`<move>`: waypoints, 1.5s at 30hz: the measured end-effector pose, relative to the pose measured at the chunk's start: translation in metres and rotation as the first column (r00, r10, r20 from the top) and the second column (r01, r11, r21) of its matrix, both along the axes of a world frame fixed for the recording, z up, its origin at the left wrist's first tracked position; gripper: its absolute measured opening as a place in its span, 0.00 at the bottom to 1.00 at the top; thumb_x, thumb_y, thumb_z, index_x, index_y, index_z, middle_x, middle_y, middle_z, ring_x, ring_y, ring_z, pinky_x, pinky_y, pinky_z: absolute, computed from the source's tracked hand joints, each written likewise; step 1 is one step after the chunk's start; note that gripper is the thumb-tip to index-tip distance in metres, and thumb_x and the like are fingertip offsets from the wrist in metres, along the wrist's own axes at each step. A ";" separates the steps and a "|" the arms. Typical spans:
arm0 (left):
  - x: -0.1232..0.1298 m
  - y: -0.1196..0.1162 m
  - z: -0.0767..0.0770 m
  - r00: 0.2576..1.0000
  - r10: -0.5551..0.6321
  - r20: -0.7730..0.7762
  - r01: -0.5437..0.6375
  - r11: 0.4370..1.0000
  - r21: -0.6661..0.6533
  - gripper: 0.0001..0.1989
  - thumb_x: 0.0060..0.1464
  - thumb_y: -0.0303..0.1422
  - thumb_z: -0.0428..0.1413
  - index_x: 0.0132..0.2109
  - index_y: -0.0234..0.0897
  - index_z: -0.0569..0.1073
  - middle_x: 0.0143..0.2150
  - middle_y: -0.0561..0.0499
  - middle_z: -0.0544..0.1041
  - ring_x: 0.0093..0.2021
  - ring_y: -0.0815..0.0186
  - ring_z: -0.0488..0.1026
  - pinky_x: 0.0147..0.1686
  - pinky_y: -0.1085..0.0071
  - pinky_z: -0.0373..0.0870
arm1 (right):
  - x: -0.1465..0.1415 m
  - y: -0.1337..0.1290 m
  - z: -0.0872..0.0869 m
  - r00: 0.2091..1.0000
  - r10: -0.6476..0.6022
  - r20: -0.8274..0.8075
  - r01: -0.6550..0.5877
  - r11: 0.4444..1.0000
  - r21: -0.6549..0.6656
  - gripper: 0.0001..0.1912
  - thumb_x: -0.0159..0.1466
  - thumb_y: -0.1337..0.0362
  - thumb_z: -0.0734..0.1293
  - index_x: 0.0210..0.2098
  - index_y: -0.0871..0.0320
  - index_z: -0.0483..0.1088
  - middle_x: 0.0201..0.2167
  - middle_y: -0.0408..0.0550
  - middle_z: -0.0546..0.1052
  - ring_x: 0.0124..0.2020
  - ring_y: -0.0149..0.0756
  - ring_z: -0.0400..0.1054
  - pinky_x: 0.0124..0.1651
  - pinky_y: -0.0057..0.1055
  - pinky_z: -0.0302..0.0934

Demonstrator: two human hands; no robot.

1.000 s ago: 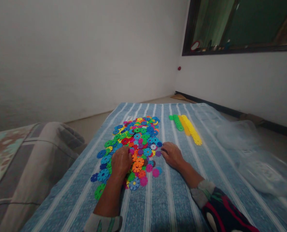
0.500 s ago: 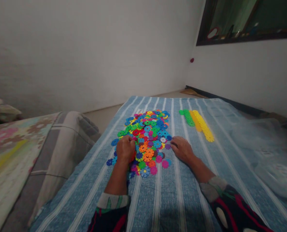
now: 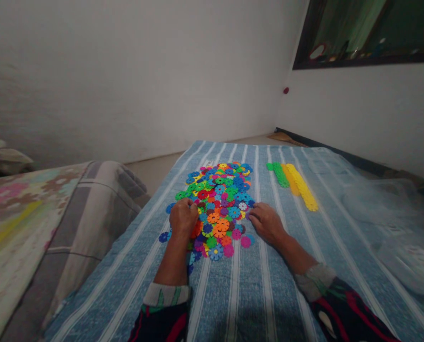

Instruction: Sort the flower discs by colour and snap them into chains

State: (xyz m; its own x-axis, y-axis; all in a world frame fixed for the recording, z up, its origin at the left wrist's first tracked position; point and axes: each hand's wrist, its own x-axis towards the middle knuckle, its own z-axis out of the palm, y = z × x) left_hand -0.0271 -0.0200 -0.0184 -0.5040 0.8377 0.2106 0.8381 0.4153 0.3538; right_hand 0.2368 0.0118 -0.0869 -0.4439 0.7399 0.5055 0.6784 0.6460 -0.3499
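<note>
Striped cloth [image 3: 126, 280], L hand [image 3: 183, 217] at disc pile [image 3: 220, 194], clear plastic [image 3: 411, 261] R.

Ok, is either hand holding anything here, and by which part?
It cannot be told for either. The left hand curls over the pile of discs, fingertips mostly hidden; the right hand meets a purple disc, its grip unclear.
</note>
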 end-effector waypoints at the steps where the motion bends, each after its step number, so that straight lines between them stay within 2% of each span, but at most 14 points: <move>1: -0.001 0.000 0.000 1.000 0.007 0.002 -0.007 1.000 0.010 0.11 0.54 0.32 0.49 0.35 0.38 0.76 0.37 0.47 0.80 0.39 0.61 0.75 0.37 0.71 0.65 | 0.000 0.000 0.000 1.000 -0.003 -0.003 0.003 1.000 0.008 0.10 0.65 0.65 0.62 0.35 0.56 0.76 0.40 0.54 0.76 0.44 0.43 0.67 0.48 0.39 0.60; 8: -0.016 -0.001 -0.003 0.992 0.102 0.078 -0.112 0.984 0.137 0.12 0.53 0.34 0.50 0.36 0.37 0.78 0.38 0.47 0.81 0.41 0.61 0.75 0.40 0.71 0.66 | 0.005 -0.001 -0.006 1.000 -0.008 -0.005 0.008 1.000 0.027 0.10 0.65 0.64 0.62 0.37 0.57 0.76 0.41 0.54 0.76 0.46 0.43 0.68 0.50 0.40 0.61; 13: -0.025 -0.002 -0.007 0.978 0.114 0.173 -0.151 0.965 0.213 0.11 0.51 0.34 0.51 0.33 0.37 0.77 0.33 0.48 0.80 0.37 0.62 0.75 0.39 0.71 0.67 | 0.005 -0.003 -0.006 0.999 0.015 -0.029 -0.013 0.998 0.054 0.11 0.66 0.64 0.61 0.35 0.56 0.75 0.41 0.54 0.77 0.47 0.44 0.68 0.50 0.41 0.61; 20: -0.029 -0.002 -0.010 0.906 0.036 0.421 -0.185 0.930 0.319 0.09 0.47 0.34 0.52 0.27 0.36 0.75 0.18 0.56 0.71 0.26 0.66 0.72 0.31 0.73 0.66 | -0.001 -0.010 -0.003 0.992 0.101 -0.069 -0.095 0.991 0.093 0.12 0.67 0.63 0.60 0.36 0.56 0.75 0.40 0.54 0.77 0.44 0.42 0.69 0.49 0.41 0.62; 24: -0.025 -0.003 -0.008 0.821 -0.027 0.571 -0.206 0.918 0.340 0.08 0.44 0.33 0.52 0.26 0.36 0.74 0.17 0.57 0.69 0.21 0.69 0.68 0.24 0.75 0.63 | -0.001 -0.011 -0.003 0.990 0.123 -0.066 -0.117 0.989 0.091 0.12 0.67 0.64 0.60 0.35 0.57 0.75 0.39 0.54 0.77 0.44 0.42 0.69 0.48 0.40 0.63; 28: -0.022 -0.004 -0.007 0.796 -0.045 0.603 -0.218 0.909 0.356 0.08 0.43 0.33 0.52 0.24 0.35 0.72 0.17 0.57 0.68 0.20 0.70 0.67 0.21 0.76 0.61 | -0.003 -0.015 0.000 0.987 0.137 -0.080 -0.130 0.987 0.090 0.12 0.67 0.63 0.60 0.37 0.56 0.75 0.41 0.54 0.77 0.46 0.43 0.69 0.50 0.41 0.62; 31: -0.022 -0.004 -0.006 0.785 -0.039 0.619 -0.235 0.905 0.356 0.07 0.43 0.33 0.52 0.24 0.35 0.73 0.17 0.58 0.68 0.19 0.70 0.66 0.20 0.76 0.60 | -0.013 -0.027 0.009 0.968 0.245 -0.046 -0.239 0.966 0.097 0.11 0.67 0.60 0.62 0.42 0.56 0.75 0.47 0.55 0.75 0.51 0.44 0.67 0.54 0.44 0.59; 34: -0.023 -0.005 -0.005 0.788 -0.022 0.616 -0.255 0.898 0.359 0.07 0.42 0.32 0.53 0.24 0.35 0.73 0.18 0.57 0.68 0.20 0.70 0.67 0.21 0.76 0.60 | -0.032 -0.044 0.022 0.899 0.433 0.065 -0.436 0.898 0.048 0.12 0.65 0.57 0.64 0.45 0.54 0.74 0.50 0.54 0.73 0.55 0.45 0.64 0.56 0.43 0.56; 36: -0.025 -0.005 -0.006 0.808 -0.016 0.589 -0.257 0.890 0.377 0.07 0.42 0.32 0.53 0.23 0.35 0.73 0.19 0.57 0.69 0.22 0.70 0.68 0.24 0.76 0.61 | -0.047 -0.052 0.029 0.859 0.494 0.134 -0.500 0.866 0.010 0.13 0.64 0.56 0.66 0.46 0.53 0.74 0.51 0.53 0.73 0.57 0.47 0.61 0.57 0.44 0.54; 40: -0.033 -0.003 -0.012 0.834 -0.016 0.552 -0.247 0.883 0.399 0.08 0.42 0.34 0.53 0.24 0.34 0.74 0.21 0.56 0.71 0.26 0.69 0.69 0.26 0.75 0.62 | -0.068 -0.046 0.031 0.856 0.466 0.223 -0.468 0.883 -0.046 0.12 0.64 0.57 0.67 0.45 0.52 0.74 0.51 0.52 0.72 0.57 0.47 0.59 0.57 0.44 0.52; 45: -0.039 -0.001 -0.018 0.860 0.000 0.510 -0.220 0.902 0.371 0.09 0.42 0.35 0.53 0.25 0.34 0.75 0.22 0.54 0.73 0.27 0.67 0.71 0.28 0.74 0.62 | -0.072 -0.012 0.018 0.935 0.307 0.178 -0.312 0.950 0.001 0.12 0.65 0.58 0.66 0.45 0.55 0.75 0.51 0.56 0.71 0.55 0.47 0.60 0.54 0.43 0.53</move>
